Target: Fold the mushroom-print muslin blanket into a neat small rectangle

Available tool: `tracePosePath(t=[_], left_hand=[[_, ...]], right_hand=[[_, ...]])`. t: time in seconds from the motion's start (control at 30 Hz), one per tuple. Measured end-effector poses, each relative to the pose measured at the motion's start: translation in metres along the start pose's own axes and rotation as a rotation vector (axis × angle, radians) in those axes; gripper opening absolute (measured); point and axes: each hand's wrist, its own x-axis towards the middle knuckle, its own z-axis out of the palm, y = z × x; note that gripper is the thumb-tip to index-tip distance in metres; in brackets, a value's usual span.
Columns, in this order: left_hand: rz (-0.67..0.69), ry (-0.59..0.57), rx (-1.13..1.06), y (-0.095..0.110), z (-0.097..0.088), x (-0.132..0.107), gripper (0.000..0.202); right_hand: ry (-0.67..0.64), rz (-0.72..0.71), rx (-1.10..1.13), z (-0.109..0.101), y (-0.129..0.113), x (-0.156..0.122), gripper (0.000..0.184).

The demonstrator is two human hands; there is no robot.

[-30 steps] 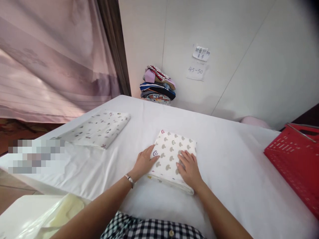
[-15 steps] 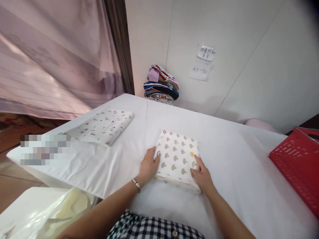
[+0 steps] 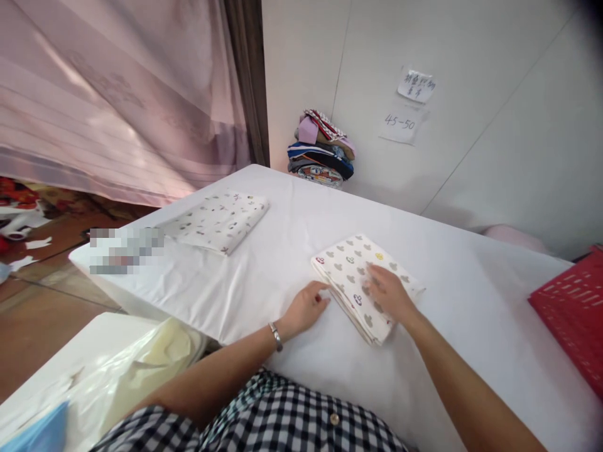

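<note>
A folded white cloth with a mushroom print [image 3: 351, 263] lies on the white-covered table [image 3: 452, 295], turned at an angle. My right hand [image 3: 389, 294] rests flat on top of it, fingers stretched out. My left hand [image 3: 306, 307] lies on the table at the cloth's near left edge, fingertips touching the fold, fingers loosely curled. A silver bracelet sits on my left wrist.
A second folded printed cloth [image 3: 219, 216] lies at the table's far left. A stack of coloured clothes [image 3: 323, 150] sits against the wall behind the table. A red plastic basket [image 3: 572, 314] stands at the right edge. A plastic bag [image 3: 141, 370] lies lower left.
The folded mushroom cloth has been turned clockwise on the table. My right hand moved from its right edge onto its top; my left hand slid to its near corner. The view shifted left.
</note>
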Motion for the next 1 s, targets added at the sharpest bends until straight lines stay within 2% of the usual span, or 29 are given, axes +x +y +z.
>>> tracePosePath(t=[0.1,0.2,0.27,0.43,0.53,0.63,0.77,0.9,1.0], left_hand=[[-0.036,0.167,0.086,-0.019,-0.022,0.027,0.032],[-0.042,0.234,0.158,-0.032,-0.031,0.052,0.042],[-0.044,0.211,0.202,-0.036,-0.03,0.065,0.047],[-0.006,0.088,0.236,-0.035,-0.022,0.08,0.04],[0.013,0.086,0.229,-0.032,-0.024,0.081,0.041],[0.062,0.079,0.269,-0.032,-0.028,0.081,0.034],[0.089,0.132,0.366,-0.036,-0.03,0.082,0.036],[0.087,0.124,0.3,-0.044,-0.029,0.084,0.037],[0.038,0.142,0.246,-0.05,-0.028,0.083,0.033]], right_hand=[[-0.088,-0.062,-0.03,0.009,-0.05,-0.034,0.038],[-0.088,-0.073,-0.172,0.012,-0.074,-0.063,0.043],[-0.064,-0.08,-0.248,0.013,-0.076,-0.075,0.045],[0.014,-0.104,-0.348,0.019,-0.071,-0.089,0.045],[0.037,-0.098,-0.364,0.023,-0.071,-0.091,0.044],[0.04,-0.101,-0.362,0.026,-0.073,-0.09,0.044],[0.042,-0.115,-0.349,0.026,-0.074,-0.09,0.044],[0.042,-0.117,-0.328,0.024,-0.074,-0.091,0.044],[0.018,-0.096,-0.276,0.019,-0.075,-0.09,0.043]])
